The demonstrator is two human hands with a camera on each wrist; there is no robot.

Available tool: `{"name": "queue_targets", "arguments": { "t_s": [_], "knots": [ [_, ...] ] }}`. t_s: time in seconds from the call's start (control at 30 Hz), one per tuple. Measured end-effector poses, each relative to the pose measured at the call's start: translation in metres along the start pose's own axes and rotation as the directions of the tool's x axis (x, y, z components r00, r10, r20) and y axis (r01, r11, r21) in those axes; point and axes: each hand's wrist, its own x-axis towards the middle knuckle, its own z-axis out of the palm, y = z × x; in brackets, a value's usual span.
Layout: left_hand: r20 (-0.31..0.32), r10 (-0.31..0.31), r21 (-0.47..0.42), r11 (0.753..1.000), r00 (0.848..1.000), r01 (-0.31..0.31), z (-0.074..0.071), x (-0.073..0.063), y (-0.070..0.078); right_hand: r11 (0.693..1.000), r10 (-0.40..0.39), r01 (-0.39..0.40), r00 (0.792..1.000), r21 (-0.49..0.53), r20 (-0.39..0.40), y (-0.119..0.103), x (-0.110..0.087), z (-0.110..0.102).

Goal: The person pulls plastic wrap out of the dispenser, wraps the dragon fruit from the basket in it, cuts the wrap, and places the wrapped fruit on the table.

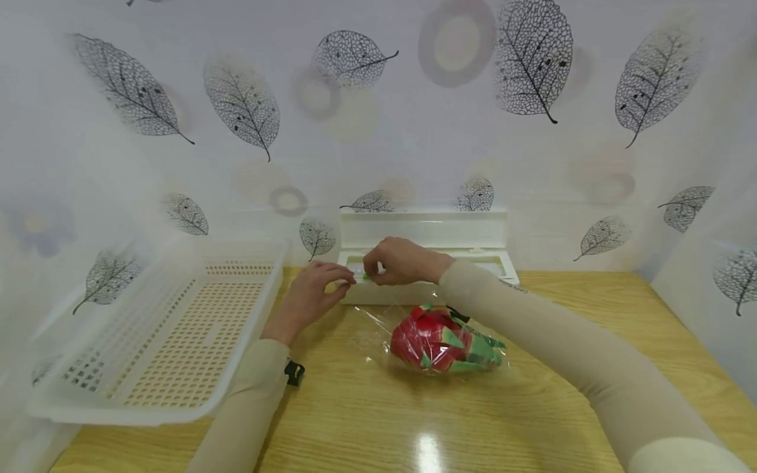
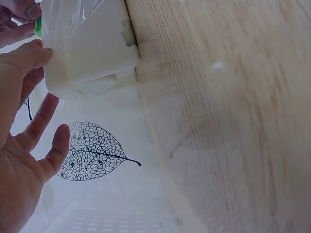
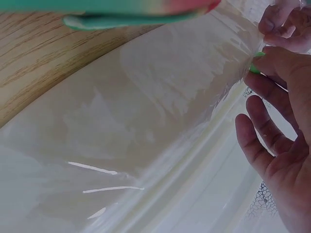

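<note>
A white cling film dispenser (image 1: 384, 293) stands at the table's back with its lid (image 1: 422, 230) raised. My right hand (image 1: 402, 261) pinches a small green slide cutter (image 3: 257, 63) near the dispenser's left end. Close beside it, the thumb and forefinger of my left hand (image 1: 313, 292) pinch the film's edge at the corner; its other fingers are spread in the left wrist view. Clear cling film (image 3: 160, 92) runs over the dispenser's front, gathered toward both hands. In front lies a red and green dragon fruit (image 1: 434, 341) with film over it, below my right forearm.
To the left stands a white perforated plastic basket (image 1: 177, 341). The wooden table (image 1: 367, 420) meets a pale leaf-patterned cloth (image 1: 402, 144) behind and at the sides. A dark wrist strap (image 1: 294, 372) shows at my left sleeve.
</note>
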Motion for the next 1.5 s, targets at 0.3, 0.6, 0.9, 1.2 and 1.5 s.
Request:
{"name": "queue_targets", "arguments": {
  "t_s": [0.3,0.6,0.9,1.2,1.5],
  "knots": [
    [0.019,-0.018,-0.008,1.0,1.0,0.018,-0.0007,0.0007,-0.0017,1.0,0.028,-0.028,1.0,-0.01,0.008,0.0014,0.0,-0.0004],
    [0.03,-0.036,-0.007,0.999,0.999,0.036,-0.0012,0.0002,-0.0024,0.999,0.03,-0.03,1.0,-0.011,-0.009,0.0015,-0.0009,0.0004],
    [0.046,-0.034,0.003,0.999,0.998,0.034,-0.0029,0.0005,-0.0022,0.998,0.058,-0.057,0.998,-0.02,0.026,-0.002,0.0014,0.0015],
    [0.051,-0.035,-0.003,0.999,0.998,0.035,-0.0025,0.0011,-0.0012,0.996,0.087,-0.087,0.994,-0.016,0.062,-0.0033,0.0022,0.0017],
    [0.054,-0.045,-0.011,0.999,0.998,0.046,-0.0017,0.0008,-0.0003,0.996,0.084,-0.083,0.994,-0.016,0.068,-0.0041,-0.0005,0.0015]
  ]
}}
